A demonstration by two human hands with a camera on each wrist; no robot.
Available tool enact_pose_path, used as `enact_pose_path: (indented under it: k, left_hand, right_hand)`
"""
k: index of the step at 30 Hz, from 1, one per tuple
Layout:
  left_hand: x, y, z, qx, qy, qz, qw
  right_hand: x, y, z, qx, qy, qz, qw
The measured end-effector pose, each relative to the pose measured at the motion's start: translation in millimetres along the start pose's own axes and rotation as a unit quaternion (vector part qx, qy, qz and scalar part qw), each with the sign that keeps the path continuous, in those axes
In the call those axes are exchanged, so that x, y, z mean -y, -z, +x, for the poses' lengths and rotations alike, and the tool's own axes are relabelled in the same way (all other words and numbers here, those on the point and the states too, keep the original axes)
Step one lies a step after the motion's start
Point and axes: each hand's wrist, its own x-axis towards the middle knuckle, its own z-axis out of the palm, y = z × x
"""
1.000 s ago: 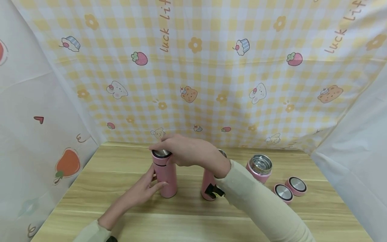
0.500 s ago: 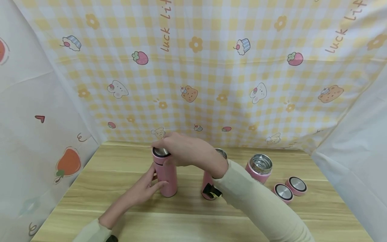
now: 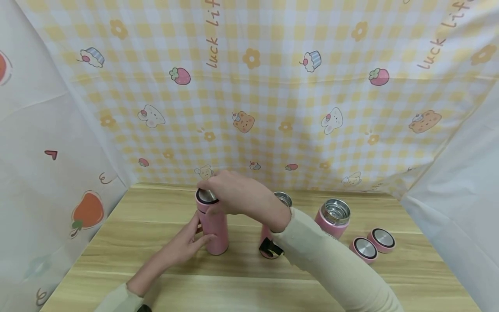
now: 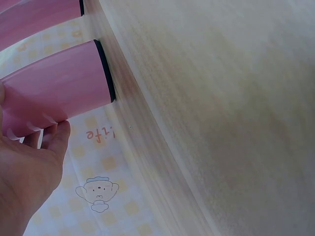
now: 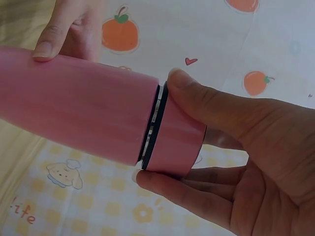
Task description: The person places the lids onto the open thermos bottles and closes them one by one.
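A pink thermos bottle (image 3: 216,236) stands upright on the left half of the table. My left hand (image 3: 189,247) holds its body low down, the thumb across the front; the left wrist view shows that hand (image 4: 32,169) curled against the pink side. From above, my right hand (image 3: 241,195) grips the bottle's lid (image 5: 174,140), pink with a silver top. In the right wrist view the thumb and fingers are on opposite sides of this lid. A thin strip of metal shows between the lid and the body (image 5: 83,105).
Under my right forearm stands a second pink bottle (image 3: 267,234), lidless and partly hidden. Another lidless bottle (image 3: 331,225), its steel mouth showing, is farther right. Two loose lids (image 3: 365,248) lie beside it on the wooden table (image 3: 241,288). A checked cloth (image 3: 269,99) hangs behind.
My right wrist and sleeve have shifted slightly left as the hand turns at the lid, uncovering more of the middle bottle's mouth. My left hand and the bottle's base stay in place.
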Motion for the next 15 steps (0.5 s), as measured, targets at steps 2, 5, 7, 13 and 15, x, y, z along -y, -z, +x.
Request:
enact_pose_path:
  k: [2,5,7,13,15]
  left_hand:
    - [0.4,0.2,-0.3,0.000,0.002,0.000,1.0000]
    - [0.7,0.5,-0.6,0.000,0.004,0.000,1.0000]
    - [0.7,0.7,-0.7,0.000,0.004,0.001,1.0000]
    - [0.8,0.8,-0.2,0.001,0.005,0.004,1.0000]
    - [0.7,0.8,-0.1,0.001,0.007,0.003,1.0000]
  right_hand:
    - [0.4,-0.1,0.6,-0.001,-0.004,-0.005,1.0000]
    - [0.9,0.4,1.1,-0.002,-0.010,-0.011,0.9999]
    - [0.6,0.9,1.4,0.002,-0.014,-0.011,0.9998]
    - [-4.6,6.5,0.2,0.027,-0.024,0.020,0.9992]
    - [-9.0,9.2,-0.5,0.034,-0.008,0.052,0.9981]
